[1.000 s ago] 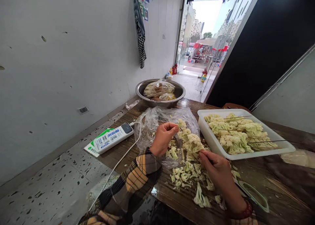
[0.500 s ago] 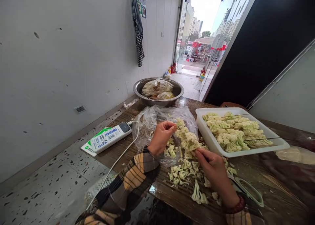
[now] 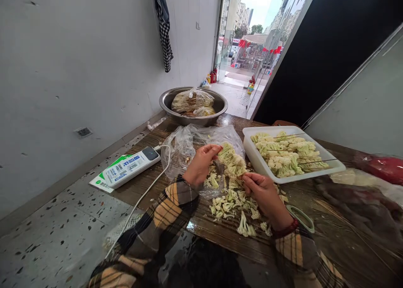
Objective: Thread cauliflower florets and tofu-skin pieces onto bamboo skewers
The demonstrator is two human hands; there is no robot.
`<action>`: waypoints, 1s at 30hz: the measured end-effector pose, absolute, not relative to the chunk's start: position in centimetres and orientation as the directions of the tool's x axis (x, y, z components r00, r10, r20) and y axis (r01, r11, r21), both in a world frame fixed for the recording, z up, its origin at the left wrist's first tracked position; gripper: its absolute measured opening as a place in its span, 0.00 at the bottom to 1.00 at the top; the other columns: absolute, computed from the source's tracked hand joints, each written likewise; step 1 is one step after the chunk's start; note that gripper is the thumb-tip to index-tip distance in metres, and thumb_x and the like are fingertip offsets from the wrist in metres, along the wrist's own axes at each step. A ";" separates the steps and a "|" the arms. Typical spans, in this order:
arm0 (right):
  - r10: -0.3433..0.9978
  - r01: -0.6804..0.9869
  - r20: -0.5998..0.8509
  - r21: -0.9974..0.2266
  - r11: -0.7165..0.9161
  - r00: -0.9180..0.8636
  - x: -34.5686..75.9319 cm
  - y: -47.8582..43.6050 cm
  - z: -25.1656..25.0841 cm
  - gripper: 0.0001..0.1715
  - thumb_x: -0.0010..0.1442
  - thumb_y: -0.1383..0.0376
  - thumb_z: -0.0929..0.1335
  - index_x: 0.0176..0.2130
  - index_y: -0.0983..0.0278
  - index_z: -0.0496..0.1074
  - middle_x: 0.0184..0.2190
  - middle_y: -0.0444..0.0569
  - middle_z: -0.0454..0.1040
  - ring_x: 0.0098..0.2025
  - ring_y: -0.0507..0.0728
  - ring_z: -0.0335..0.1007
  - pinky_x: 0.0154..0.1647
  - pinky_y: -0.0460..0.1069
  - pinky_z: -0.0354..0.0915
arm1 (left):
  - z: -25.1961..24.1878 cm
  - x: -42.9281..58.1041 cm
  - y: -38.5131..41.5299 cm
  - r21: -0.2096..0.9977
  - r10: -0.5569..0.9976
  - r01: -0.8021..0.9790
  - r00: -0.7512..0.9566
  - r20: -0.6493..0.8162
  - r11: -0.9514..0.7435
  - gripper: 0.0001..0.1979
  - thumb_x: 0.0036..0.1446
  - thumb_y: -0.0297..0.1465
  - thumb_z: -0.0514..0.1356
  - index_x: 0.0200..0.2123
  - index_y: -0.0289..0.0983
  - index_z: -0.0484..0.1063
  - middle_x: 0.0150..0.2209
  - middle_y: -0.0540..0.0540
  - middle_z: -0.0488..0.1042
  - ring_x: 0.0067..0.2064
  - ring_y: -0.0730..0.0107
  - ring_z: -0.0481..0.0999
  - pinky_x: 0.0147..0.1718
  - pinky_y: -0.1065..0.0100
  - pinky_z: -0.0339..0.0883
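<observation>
Over the brown wooden table [image 3: 220, 230], the left hand [image 3: 200, 164] and right hand [image 3: 262, 192] pinch bumpy cream cauliflower [image 3: 232, 160] between them, closer together than before; it seems unfinished.

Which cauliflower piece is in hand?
The piece between the left hand and the right hand: both hold it up, unlike those lying in the tray or loose on the table.
</observation>
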State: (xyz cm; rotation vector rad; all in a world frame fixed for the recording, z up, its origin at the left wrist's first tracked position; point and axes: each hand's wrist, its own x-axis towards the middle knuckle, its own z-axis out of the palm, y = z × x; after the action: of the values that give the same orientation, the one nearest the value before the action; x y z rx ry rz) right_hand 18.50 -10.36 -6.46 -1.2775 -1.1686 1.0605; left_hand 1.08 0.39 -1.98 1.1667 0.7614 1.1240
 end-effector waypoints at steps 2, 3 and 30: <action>0.994 -0.020 -0.008 -1.000 -0.006 0.108 18.4 -10.3 -6.4 0.23 0.55 0.48 0.68 0.28 0.66 0.73 0.16 0.39 0.60 0.17 0.47 0.49 0.17 0.44 0.49 | -1.7 0.9 0.5 0.936 0.941 -0.339 0.338 0.030 0.092 0.16 0.49 0.43 0.64 0.31 0.35 0.76 0.38 0.43 0.75 0.39 0.69 0.71 0.37 0.70 0.64; 0.994 -0.038 -0.022 -0.999 -0.018 0.108 18.4 -10.3 -6.4 0.23 0.54 0.47 0.68 0.29 0.66 0.73 0.15 0.39 0.59 0.17 0.47 0.47 0.17 0.44 0.47 | -1.6 0.8 0.4 0.925 0.934 -0.357 0.357 0.004 0.133 0.17 0.49 0.44 0.64 0.32 0.35 0.75 0.38 0.42 0.75 0.38 0.68 0.72 0.36 0.69 0.65; 0.852 0.589 0.502 -0.736 0.333 0.147 17.3 -10.4 -5.7 0.15 0.65 0.64 0.62 0.39 0.61 0.77 0.38 0.49 0.80 0.39 0.57 0.75 0.40 0.48 0.67 | -0.8 2.3 -0.3 0.947 0.914 -0.285 0.406 -0.021 0.149 0.16 0.46 0.40 0.68 0.33 0.34 0.75 0.32 0.47 0.78 0.30 0.69 0.75 0.25 0.72 0.68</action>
State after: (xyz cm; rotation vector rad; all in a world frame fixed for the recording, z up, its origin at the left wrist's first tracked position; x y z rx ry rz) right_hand 17.29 -10.43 -5.68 -1.3570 -1.5437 0.3131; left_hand 2.29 -0.25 -0.79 1.0847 0.7277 0.9804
